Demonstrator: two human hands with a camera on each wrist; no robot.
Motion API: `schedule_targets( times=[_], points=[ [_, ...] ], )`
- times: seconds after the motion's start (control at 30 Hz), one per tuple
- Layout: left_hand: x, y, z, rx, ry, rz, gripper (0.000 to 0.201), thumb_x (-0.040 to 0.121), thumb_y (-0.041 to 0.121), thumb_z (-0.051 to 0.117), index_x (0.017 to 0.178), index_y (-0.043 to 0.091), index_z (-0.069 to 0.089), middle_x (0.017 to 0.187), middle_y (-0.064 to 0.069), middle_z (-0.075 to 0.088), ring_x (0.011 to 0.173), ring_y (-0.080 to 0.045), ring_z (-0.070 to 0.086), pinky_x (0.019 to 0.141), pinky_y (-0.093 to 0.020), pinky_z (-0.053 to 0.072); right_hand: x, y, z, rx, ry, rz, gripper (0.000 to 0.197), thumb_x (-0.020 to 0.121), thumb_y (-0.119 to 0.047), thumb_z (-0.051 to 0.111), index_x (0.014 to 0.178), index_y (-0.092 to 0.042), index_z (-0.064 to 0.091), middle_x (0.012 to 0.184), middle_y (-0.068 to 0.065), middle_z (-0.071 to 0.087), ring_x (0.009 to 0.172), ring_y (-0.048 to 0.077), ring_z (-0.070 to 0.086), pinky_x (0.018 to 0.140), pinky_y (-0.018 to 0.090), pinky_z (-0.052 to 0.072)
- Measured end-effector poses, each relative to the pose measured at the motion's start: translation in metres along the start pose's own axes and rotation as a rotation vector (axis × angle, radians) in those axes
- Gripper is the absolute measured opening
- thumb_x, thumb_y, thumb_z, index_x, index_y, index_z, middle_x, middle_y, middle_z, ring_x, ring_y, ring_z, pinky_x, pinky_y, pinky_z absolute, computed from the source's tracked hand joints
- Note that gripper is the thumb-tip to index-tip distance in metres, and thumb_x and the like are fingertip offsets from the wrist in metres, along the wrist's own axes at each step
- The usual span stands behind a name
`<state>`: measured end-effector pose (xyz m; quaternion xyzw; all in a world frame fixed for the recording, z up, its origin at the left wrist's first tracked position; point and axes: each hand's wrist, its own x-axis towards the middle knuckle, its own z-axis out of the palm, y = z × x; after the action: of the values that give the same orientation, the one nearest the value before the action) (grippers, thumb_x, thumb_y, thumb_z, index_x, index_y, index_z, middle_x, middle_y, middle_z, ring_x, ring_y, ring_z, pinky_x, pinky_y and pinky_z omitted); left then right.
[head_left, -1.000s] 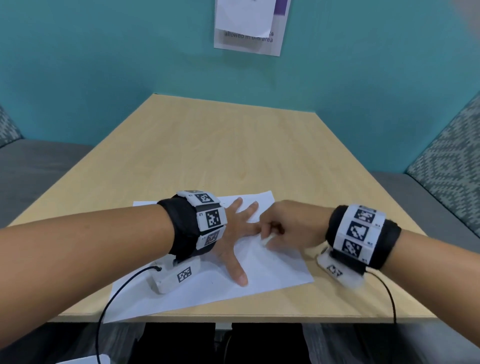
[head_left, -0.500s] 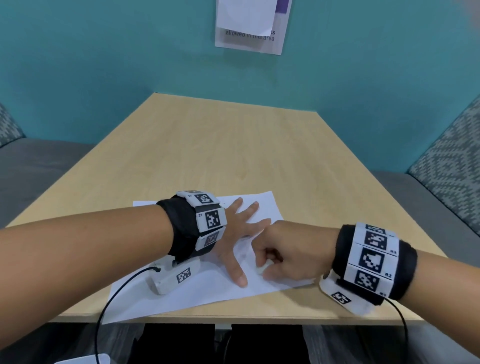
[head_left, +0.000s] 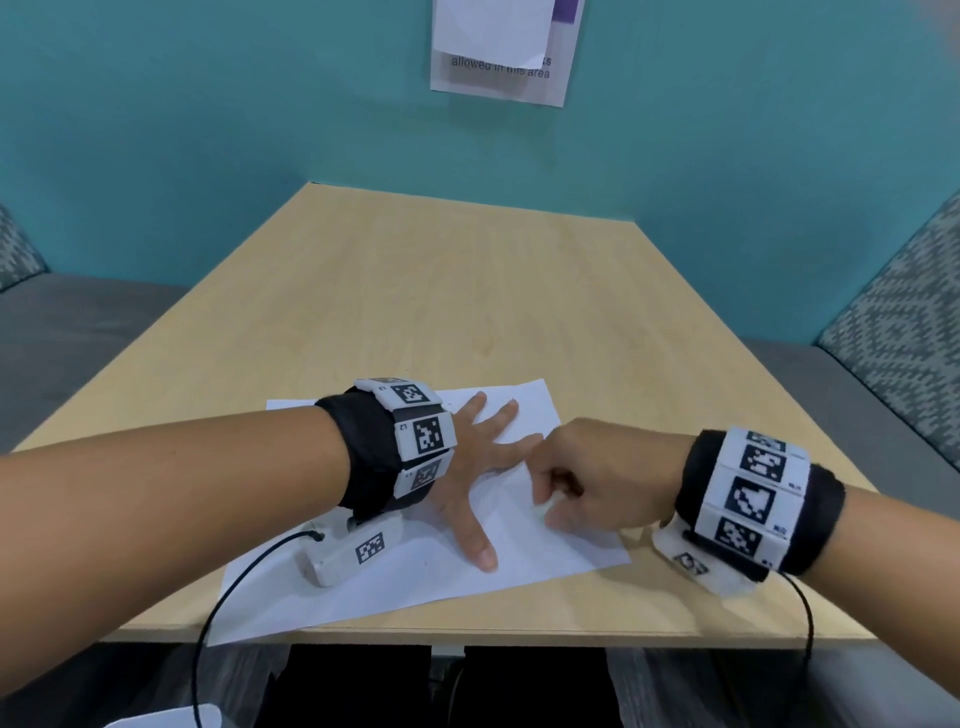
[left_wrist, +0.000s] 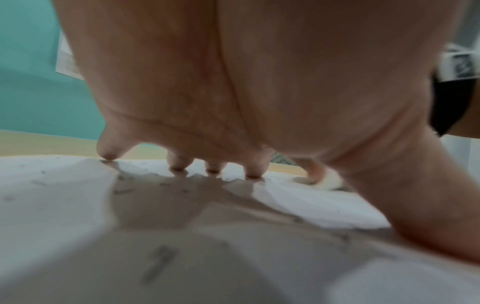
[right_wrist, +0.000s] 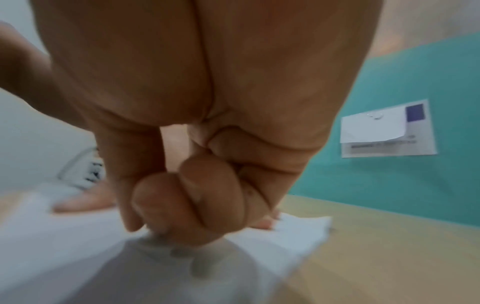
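A white paper sheet (head_left: 550, 551) lies slightly askew near the front edge of the wooden table (head_left: 467, 291). My left hand (head_left: 483, 467) rests flat on it with its fingers spread, and the fingertips (left_wrist: 213, 169) press the paper (left_wrist: 64, 195), which carries faint grey specks. My right hand (head_left: 587, 478) is curled just to the right of the left fingers, knuckles up, tips down on the sheet (right_wrist: 291, 232). In the left wrist view a small white eraser-like lump (left_wrist: 328, 183) shows under its fingertips. The right wrist view shows the curled fingers (right_wrist: 187, 195) but hides the lump.
The table runs back to a teal wall with a paper notice (head_left: 504, 52). A patterned bench cushion (head_left: 893, 332) stands at the right and a grey seat (head_left: 78, 322) at the left. Black cables (head_left: 234, 587) hang from both wrist cameras over the table's front edge.
My right hand slid toward me and rightward across the sheet, then back a little toward the left fingers. The left hand and the paper stayed put.
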<state>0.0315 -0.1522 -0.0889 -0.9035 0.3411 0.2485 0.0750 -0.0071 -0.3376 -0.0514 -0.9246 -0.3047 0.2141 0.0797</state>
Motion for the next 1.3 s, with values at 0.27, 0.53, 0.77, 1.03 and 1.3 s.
schedule_targets(
  times=[0.27, 0.53, 0.77, 1.03, 1.3],
  points=[
    [0.004, -0.004, 0.003, 0.014, -0.012, -0.012, 0.139, 0.048, 0.085, 0.067, 0.145, 0.052, -0.027, 0.158, 0.002, -0.036, 0.144, -0.035, -0.033, 0.108, -0.071, -0.009, 0.003, 0.023, -0.007, 0.032, 0.044, 0.109, 0.013, 0.081, -0.027, 0.068, 0.09, -0.018, 0.066, 0.071, -0.006, 0.056, 0.062, 0.011, 0.048, 0.061, 0.023, 0.042],
    [0.009, 0.027, -0.01, 0.021, 0.006, 0.071, 0.108, 0.074, 0.069, 0.07, 0.154, 0.049, 0.001, 0.162, -0.005, -0.028, 0.144, -0.039, -0.031, 0.11, -0.061, -0.019, 0.0, 0.02, 0.0, 0.022, 0.065, 0.081, 0.005, 0.082, -0.023, 0.066, 0.085, -0.022, 0.062, 0.076, -0.004, 0.06, 0.061, 0.007, 0.049, 0.058, 0.018, 0.038],
    [0.006, 0.025, -0.008, -0.025, 0.025, 0.107, 0.105, 0.074, 0.068, 0.071, 0.154, 0.051, 0.005, 0.161, -0.004, -0.029, 0.144, -0.039, -0.031, 0.109, -0.061, -0.018, -0.002, 0.015, -0.003, 0.03, 0.015, 0.036, 0.008, 0.082, -0.023, 0.067, 0.089, -0.024, 0.064, 0.073, -0.009, 0.057, 0.065, 0.008, 0.051, 0.06, 0.018, 0.04],
    [0.007, 0.024, -0.006, 0.015, 0.018, 0.109, 0.103, 0.073, 0.069, 0.071, 0.152, 0.053, 0.007, 0.16, -0.006, -0.031, 0.143, -0.041, -0.031, 0.111, -0.065, -0.012, -0.002, 0.005, 0.002, -0.017, -0.036, -0.006, 0.013, 0.083, -0.023, 0.065, 0.096, -0.019, 0.065, 0.071, -0.013, 0.052, 0.063, 0.002, 0.048, 0.06, 0.018, 0.038],
    [0.01, 0.02, -0.004, 0.006, 0.021, 0.107, 0.107, 0.069, 0.072, 0.072, 0.149, 0.059, 0.001, 0.16, -0.005, -0.031, 0.144, -0.041, -0.03, 0.108, -0.071, -0.009, -0.005, 0.002, 0.008, 0.041, -0.082, -0.04, 0.008, 0.082, -0.022, 0.066, 0.088, -0.019, 0.061, 0.079, 0.002, 0.063, 0.065, 0.01, 0.052, 0.063, 0.025, 0.046]
  ],
)
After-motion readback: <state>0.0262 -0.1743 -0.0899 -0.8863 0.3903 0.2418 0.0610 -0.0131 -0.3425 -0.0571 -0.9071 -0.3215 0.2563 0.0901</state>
